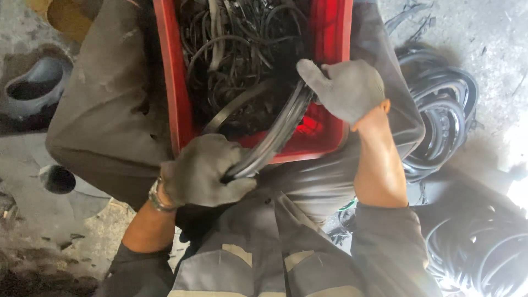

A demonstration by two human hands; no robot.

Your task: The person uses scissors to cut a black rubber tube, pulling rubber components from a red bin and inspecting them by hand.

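While both gloved hands close on it, a bundle of black rubber rings [278, 132] stretches slantwise over the near rim of a red plastic crate [176, 99] wedged between the seated person's knees. The left hand [203, 173], in a grey work glove with a metal watch [155, 197] at the wrist, wraps its fingers tight around the lower end of the bundle, just in front of the crate's edge. The right hand [346, 88], gloved the same way, clamps the upper end inside the crate, thumb pointing left across the rings. Held at two points, the bands appear to be kept together and taut rather than left to spring apart. Behind them the crate brims with a tangle of loose black rubber strips and loops [236, 49], within easy reach of either hand. Grey work trousers [110, 110] frame the crate on both sides, seemingly bracing it. On the dusty concrete floor [484, 33] to the right lie stacked coils of black rubber rings [440, 121], and more coils [478, 242] sit nearer the camera.
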